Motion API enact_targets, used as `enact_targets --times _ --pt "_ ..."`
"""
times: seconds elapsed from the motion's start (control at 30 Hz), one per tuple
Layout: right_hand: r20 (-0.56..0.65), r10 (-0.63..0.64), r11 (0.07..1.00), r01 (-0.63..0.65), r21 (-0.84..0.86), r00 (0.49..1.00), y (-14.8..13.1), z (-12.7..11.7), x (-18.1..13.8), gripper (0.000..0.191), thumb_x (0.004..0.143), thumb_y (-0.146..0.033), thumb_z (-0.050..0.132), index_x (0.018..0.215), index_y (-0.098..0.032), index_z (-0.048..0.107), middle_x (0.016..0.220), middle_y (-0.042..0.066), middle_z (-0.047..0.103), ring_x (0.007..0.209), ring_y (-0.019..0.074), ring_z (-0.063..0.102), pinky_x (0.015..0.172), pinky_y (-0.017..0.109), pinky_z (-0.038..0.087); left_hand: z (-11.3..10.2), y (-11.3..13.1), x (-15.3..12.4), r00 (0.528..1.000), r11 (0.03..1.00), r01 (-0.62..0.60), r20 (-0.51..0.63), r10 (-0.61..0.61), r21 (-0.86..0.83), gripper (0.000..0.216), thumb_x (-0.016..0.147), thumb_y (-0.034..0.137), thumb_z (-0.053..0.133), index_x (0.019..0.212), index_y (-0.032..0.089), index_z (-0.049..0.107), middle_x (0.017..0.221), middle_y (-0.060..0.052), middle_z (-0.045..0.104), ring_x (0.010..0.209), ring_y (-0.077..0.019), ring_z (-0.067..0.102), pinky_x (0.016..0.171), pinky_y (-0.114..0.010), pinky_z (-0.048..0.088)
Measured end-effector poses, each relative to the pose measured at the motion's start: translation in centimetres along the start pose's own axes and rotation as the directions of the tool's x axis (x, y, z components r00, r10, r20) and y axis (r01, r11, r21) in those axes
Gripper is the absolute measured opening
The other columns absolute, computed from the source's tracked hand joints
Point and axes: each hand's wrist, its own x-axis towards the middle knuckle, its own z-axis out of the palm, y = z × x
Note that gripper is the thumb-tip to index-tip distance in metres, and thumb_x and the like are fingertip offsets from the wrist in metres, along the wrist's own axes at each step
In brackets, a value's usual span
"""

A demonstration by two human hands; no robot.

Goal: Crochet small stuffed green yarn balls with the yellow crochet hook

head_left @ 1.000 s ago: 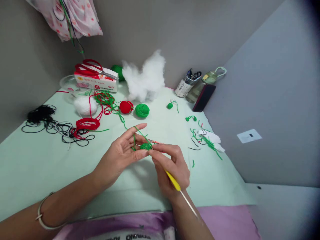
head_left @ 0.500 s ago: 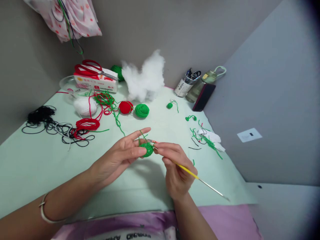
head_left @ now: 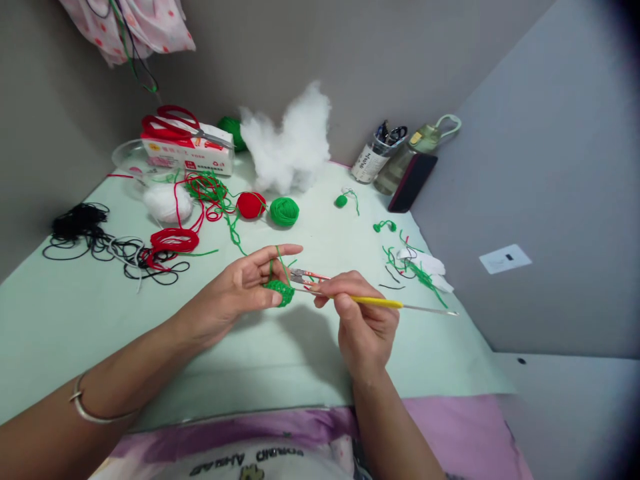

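Note:
My left hand (head_left: 239, 292) pinches a small green crocheted piece (head_left: 280, 291) between thumb and middle fingers, with the index finger stretched out and a green yarn strand (head_left: 235, 235) looped over it. My right hand (head_left: 361, 319) grips a yellow-handled crochet hook (head_left: 385, 303), lying almost level, its tip pointing left into the green piece. Small pink-handled snips (head_left: 306, 275) lie on the table just behind the hook tip.
On the pale green table (head_left: 60, 320) lie a green yarn ball (head_left: 284, 211), a red ball (head_left: 251, 205), white yarn (head_left: 168, 202), black cord (head_left: 85, 233), white stuffing (head_left: 293, 147), red scissors on a box (head_left: 186, 148), a jar of tools (head_left: 373, 159), a bottle (head_left: 407, 163) and yarn scraps (head_left: 413, 267).
My right hand has turned, so the hook's handle swung from pointing back toward me to lying level, pointing right. The green piece shifted slightly left in my left fingers.

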Motion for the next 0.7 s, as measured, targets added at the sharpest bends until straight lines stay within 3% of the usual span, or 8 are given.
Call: enact_targets --times 0.23,0.4,0.53,0.7 --pt "0.010 0.121 0.987 -0.122 0.106 0.993 0.0 -0.3 0.0 0.016 0.096 -0.024 0.065 0.096 -0.025 0.081 0.084 0.004 0.074 0.070 0.0153 0.064 0.066 0.033 0.052 -0.8 0.1 0.1 1.000 0.997 -0.026 -0.001 0.026 0.079 0.050 0.078 0.023 0.077 0.127 0.030 0.070 0.089 0.001 0.058 0.080 -0.0129 0.052 0.072 -0.024 0.041" --pt "0.006 0.219 0.961 -0.217 0.174 0.976 0.1 -0.1 0.1 0.015 0.095 -0.027 0.066 0.093 -0.026 0.081 0.087 0.003 0.073 0.070 0.0135 0.066 0.066 0.030 0.054 -0.8 -0.3 0.0 0.996 0.993 -0.056 -0.062 0.063 0.105 0.052 0.082 0.025 0.077 0.133 0.031 0.066 0.097 -0.001 0.061 0.088 -0.0147 0.055 0.078 -0.025 0.044" --pt "-0.004 0.386 0.888 -0.371 0.272 0.922 0.1 0.3 0.4 0.015 0.091 -0.035 0.070 0.088 -0.023 0.079 0.084 0.003 0.077 0.067 0.0139 0.068 0.065 0.029 0.057 -0.5 -0.8 -0.1 0.989 0.990 -0.111 -0.091 0.120 0.092 0.060 0.080 0.020 0.080 0.137 0.032 0.063 0.105 -0.002 0.062 0.094 -0.0163 0.057 0.080 -0.026 0.047" --pt "0.078 0.521 0.781 -0.512 0.358 0.850 -0.1 0.3 1.1 0.017 0.086 -0.038 0.074 0.084 -0.021 0.078 0.078 0.003 0.077 0.063 0.0124 0.066 0.064 0.027 0.057 -0.1 -1.0 0.1 0.984 0.989 -0.130 -0.111 0.138 0.072 0.059 0.080 0.017 0.081 0.134 0.033 0.065 0.103 -0.001 0.062 0.094 -0.0162 0.058 0.081 -0.025 0.048"
